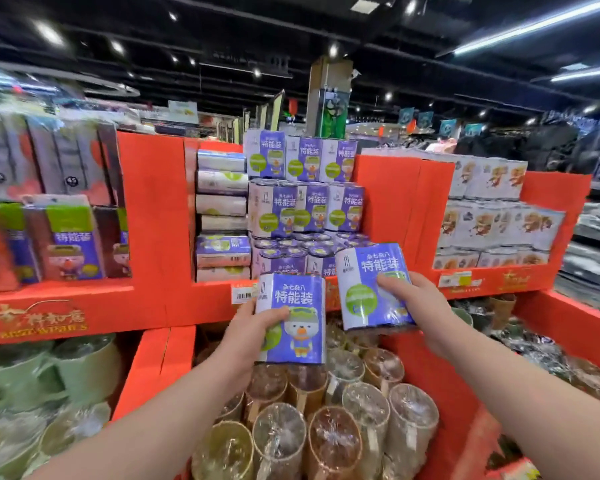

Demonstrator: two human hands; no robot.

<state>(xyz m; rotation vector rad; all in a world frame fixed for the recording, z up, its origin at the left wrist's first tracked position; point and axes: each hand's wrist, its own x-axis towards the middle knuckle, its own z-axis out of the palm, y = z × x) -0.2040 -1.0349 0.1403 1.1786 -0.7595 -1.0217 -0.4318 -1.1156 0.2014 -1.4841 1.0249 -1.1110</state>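
Shop aisle, with a tiered orange cardboard display stand straight ahead. The middle bay holds a stack of purple packs upright in rows, and side-laid packs are piled just left of them. A barcode price tag sits on the shelf edge, partly behind the left pack. The left bay has tall boxes with purple and green labels, blurred. The right bay has white packs with a cartoon print, stacked in rows. Under the hands is an orange bin full of cups, each wrapped in crinkly clear film, brown and gold tones, standing tight together. The next bin to the left has pale green mugs, also film-wrapped. The left hand grips the left pack by its left edge, thumb on the front and fingers hidden behind. That pack is upright, in the air above the cups and in front of the shelf edge. The right hand holds the right pack from its right side, thumb across the front and the other fingers out of sight behind. That pack is slightly tilted, higher and further right, near the left pack with a narrow gap, not touching. Both packs have glossy shrink film, purple and white print, a green round patch and a rounded outline like bundled rolls. The cartoon figure shows on the left one.
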